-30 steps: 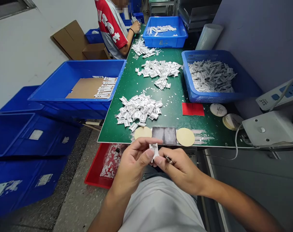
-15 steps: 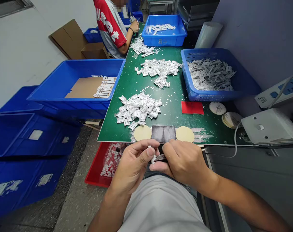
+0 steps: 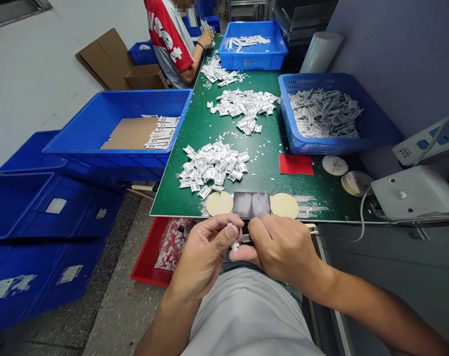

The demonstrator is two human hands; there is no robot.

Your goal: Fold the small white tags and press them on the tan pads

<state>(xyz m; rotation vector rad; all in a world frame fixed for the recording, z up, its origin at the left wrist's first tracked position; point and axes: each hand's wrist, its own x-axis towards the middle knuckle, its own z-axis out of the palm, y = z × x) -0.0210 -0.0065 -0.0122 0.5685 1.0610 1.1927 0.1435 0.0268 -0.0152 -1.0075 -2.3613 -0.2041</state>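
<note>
A small white plastic part [image 3: 235,243] is pinched between the thumb and fingers of my left hand [image 3: 209,249], just off the table's front edge. My right hand [image 3: 284,247] is wrapped round a knife, and its thin metal blade [image 3: 245,238] reaches to the white part. The knife's handle is mostly hidden in my fist. Beyond my hands, a pile of similar white plastic parts [image 3: 213,165] lies on the green table [image 3: 263,185]. Dark sanding pads [image 3: 251,203] sit at the edge between two pale yellow discs [image 3: 219,203].
A blue basket [image 3: 321,146] full of white parts stands right, a blue tub [image 3: 250,62] at the back. Red pads [image 3: 296,164] lie near several round discs [image 3: 356,184]. Left are blue bins [image 3: 116,160]; below, a red bin [image 3: 148,259]. A co-worker [image 3: 172,44] handles white pieces.
The blade has shifted slightly against the white part, and less of its flat side shows. Both hands stay nearly in place. The view has tilted very slightly.
</note>
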